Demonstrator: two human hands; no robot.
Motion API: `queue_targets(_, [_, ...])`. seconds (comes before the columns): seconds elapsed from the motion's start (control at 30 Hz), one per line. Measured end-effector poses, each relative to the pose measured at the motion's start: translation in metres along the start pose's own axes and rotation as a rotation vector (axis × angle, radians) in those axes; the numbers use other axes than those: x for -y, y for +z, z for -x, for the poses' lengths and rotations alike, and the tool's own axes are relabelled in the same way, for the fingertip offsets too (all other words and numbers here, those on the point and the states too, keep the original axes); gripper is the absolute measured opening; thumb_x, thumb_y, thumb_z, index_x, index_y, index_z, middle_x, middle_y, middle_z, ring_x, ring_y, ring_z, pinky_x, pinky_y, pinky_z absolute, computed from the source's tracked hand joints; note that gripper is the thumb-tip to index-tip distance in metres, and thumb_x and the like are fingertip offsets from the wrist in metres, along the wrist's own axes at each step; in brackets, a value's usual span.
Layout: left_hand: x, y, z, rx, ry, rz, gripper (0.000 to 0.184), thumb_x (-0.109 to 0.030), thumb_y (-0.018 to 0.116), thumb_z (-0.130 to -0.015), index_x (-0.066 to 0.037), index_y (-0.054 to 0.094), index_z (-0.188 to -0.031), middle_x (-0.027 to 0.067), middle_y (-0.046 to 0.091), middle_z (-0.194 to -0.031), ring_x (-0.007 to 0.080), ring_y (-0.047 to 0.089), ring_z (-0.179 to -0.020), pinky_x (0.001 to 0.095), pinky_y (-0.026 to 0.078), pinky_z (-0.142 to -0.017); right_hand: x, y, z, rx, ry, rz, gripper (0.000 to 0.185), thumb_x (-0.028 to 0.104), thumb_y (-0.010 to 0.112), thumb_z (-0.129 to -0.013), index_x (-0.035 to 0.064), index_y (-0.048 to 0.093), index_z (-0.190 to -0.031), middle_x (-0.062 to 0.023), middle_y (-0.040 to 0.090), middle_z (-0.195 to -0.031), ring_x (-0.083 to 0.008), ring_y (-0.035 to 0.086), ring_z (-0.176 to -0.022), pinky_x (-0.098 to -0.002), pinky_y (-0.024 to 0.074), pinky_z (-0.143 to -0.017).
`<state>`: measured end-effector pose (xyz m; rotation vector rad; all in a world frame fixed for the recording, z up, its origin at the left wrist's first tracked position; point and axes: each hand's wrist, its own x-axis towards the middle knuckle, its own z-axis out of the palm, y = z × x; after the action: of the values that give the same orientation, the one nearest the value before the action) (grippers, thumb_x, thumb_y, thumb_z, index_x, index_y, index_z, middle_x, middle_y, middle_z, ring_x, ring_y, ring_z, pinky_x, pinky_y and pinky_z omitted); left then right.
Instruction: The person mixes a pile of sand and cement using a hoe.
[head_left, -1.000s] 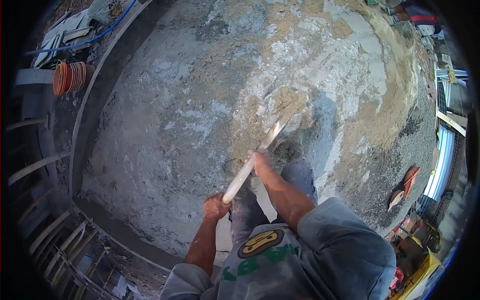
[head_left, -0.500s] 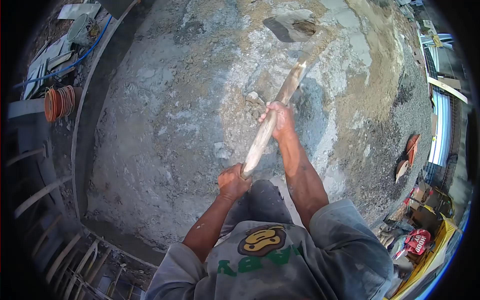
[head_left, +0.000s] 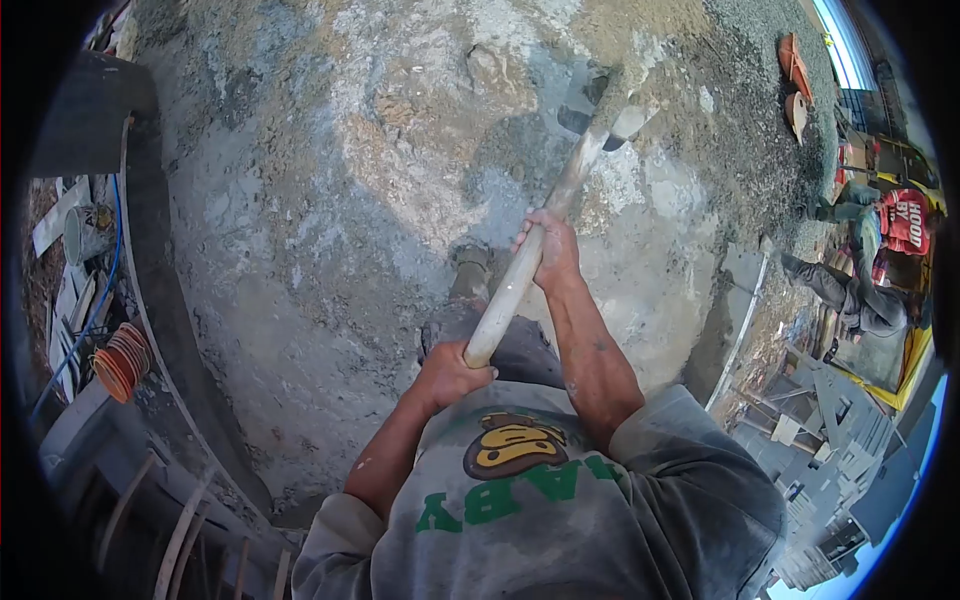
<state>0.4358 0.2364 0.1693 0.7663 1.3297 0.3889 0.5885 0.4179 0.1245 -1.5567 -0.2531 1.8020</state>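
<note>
Both hands grip the pale wooden handle of a hoe [head_left: 515,285], which slants away from my body toward the upper right. My left hand [head_left: 452,377] is closed round the near end of the handle, close to my waist. Farther along the shaft, my right hand [head_left: 553,248] wraps around it with the arm stretched out. The metal head [head_left: 632,121] is at the far end, low over the rough grey wet mix [head_left: 420,130]; shadow and splatter partly obscure its shape. One boot [head_left: 470,275] shows in the mix beyond my left hand.
A low form edge [head_left: 175,330] borders the left side. Behind it are a coil of orange hose [head_left: 122,362], a bucket [head_left: 88,235] and a blue hose [head_left: 117,235]. Orange-brown pieces [head_left: 793,68] lie on gravel at upper right. A person in red [head_left: 903,222] and another person [head_left: 870,300] are at right.
My view has turned, and the surroundings have shifted in the frame. The hoe head has come closer to me, and the near end of the handle sits lower, by my waist. Both hands keep their grip.
</note>
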Motion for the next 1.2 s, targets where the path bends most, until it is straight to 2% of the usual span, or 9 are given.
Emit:
queue_targets(0.23, [0.013, 0.057, -0.008, 0.105, 0.336, -0.378, 0.035, -0.031, 0.076, -0.066, -0.005, 0.064, -0.086, 0.0136, 0.065, -0.077, 0.027, 0.064, -0.072, 0.0349, 0.049, -0.066, 0.008, -0.122, 0.09, -0.413, -0.455, 0.072, 0.018, 0.01, 0.061, -0.081, 0.0016, 0.049, -0.091, -0.0084, 0.051, -0.071, -0.0184, 0.053, -0.049, -0.0352, 0.0483, -0.044])
queue_targets(0.37, [0.068, 0.101, -0.019, -0.155, 0.404, -0.508, 0.038, -0.032, 0.076, -0.066, -0.006, 0.062, -0.089, 0.0141, 0.065, -0.076, 0.0296, 0.065, -0.073, 0.0375, 0.05, -0.066, -0.046, -0.165, 0.099, -0.692, -0.541, 0.24, 0.045, 0.007, 0.064, -0.078, -0.0054, 0.038, -0.113, -0.0153, 0.052, -0.091, -0.0266, 0.059, -0.073, -0.0382, 0.0497, -0.067])
queue_targets(0.5, [0.199, 0.112, -0.027, -0.119, -0.071, -0.505, 0.036, -0.03, 0.074, -0.069, -0.004, 0.059, -0.089, 0.0147, 0.064, -0.073, 0.0308, 0.065, -0.067, 0.0387, 0.05, -0.063, -0.184, -0.187, 0.072, -0.875, -0.452, 0.387, 0.061, 0.009, 0.066, -0.076, -0.0089, 0.032, -0.123, -0.022, 0.048, -0.109, -0.035, 0.051, -0.106, -0.0411, 0.0401, -0.092])
queue_targets(0.63, [0.328, 0.095, -0.023, -0.042, -0.658, -0.465, 0.042, -0.031, 0.07, -0.067, -0.002, 0.064, -0.097, 0.0163, 0.068, -0.078, 0.0315, 0.067, -0.079, 0.0398, 0.052, -0.071, -0.379, -0.21, 0.001, -0.873, 0.029, 0.776, 0.049, 0.009, 0.066, -0.072, -0.0047, 0.043, -0.114, -0.0184, 0.058, -0.094, -0.0361, 0.061, -0.084, -0.0443, 0.0497, -0.076])
queue_targets(0.7, [0.363, 0.102, -0.034, 0.053, -0.784, -0.541, 0.044, -0.029, 0.069, -0.065, 0.0, 0.065, -0.099, 0.0175, 0.068, -0.081, 0.0309, 0.068, -0.081, 0.0393, 0.052, -0.073, -0.443, -0.233, -0.025, -0.698, 0.383, 0.255, 0.037, 0.011, 0.066, -0.073, -0.0014, 0.05, -0.104, -0.016, 0.058, -0.087, -0.0323, 0.061, -0.073, -0.0454, 0.0504, -0.066])
queue_targets(0.83, [0.304, 0.094, -0.056, 0.095, -0.528, -0.726, 0.043, -0.029, 0.07, -0.064, 0.0, 0.067, -0.096, 0.0164, 0.068, -0.078, 0.0288, 0.068, -0.075, 0.0371, 0.052, -0.069, -0.442, -0.256, -0.032, -0.575, 0.32, -0.283, 0.02, 0.013, 0.064, -0.073, 0.0019, 0.058, -0.088, -0.0115, 0.056, -0.074, -0.025, 0.057, -0.056, -0.0434, 0.0488, -0.05])
queue_targets(1.03, [0.207, 0.081, 0.033, 0.286, -0.236, -1.084, 0.046, -0.041, 0.067, -0.07, -0.004, 0.068, -0.097, 0.0145, 0.069, -0.088, 0.0305, 0.067, -0.085, 0.0371, 0.051, -0.076, -0.409, -0.234, 0.075, -0.692, 0.138, -0.576, 0.021, 0.013, 0.061, -0.073, 0.0038, 0.054, -0.09, -0.0116, 0.051, -0.08, -0.0268, 0.054, -0.058, -0.0399, 0.0473, -0.051])
queue_targets(1.13, [0.19, 0.041, 0.095, 0.494, -0.122, -0.703, 0.046, -0.048, 0.065, -0.076, -0.005, 0.066, -0.092, 0.0088, 0.068, -0.077, 0.0223, 0.066, -0.071, 0.0337, 0.05, -0.068, -0.396, -0.225, 0.139, -0.689, 0.081, -0.594, 0.024, 0.012, 0.059, -0.072, 0.0032, 0.051, -0.093, -0.013, 0.049, -0.083, -0.0277, 0.053, -0.058, -0.039, 0.0476, -0.051])
queue_targets(1.2, [0.215, 0.006, 0.112, 0.284, 0.049, -0.579, 0.044, -0.047, 0.063, -0.081, -0.005, 0.064, -0.09, 0.0063, 0.066, -0.071, 0.0173, 0.063, -0.064, 0.0314, 0.049, -0.063, -0.39, -0.231, 0.183, -0.682, -0.037, -0.548, 0.024, 0.011, 0.058, -0.071, 0.0031, 0.051, -0.093, -0.0127, 0.048, -0.081, -0.0278, 0.052, -0.056, -0.038, 0.0475, -0.049])
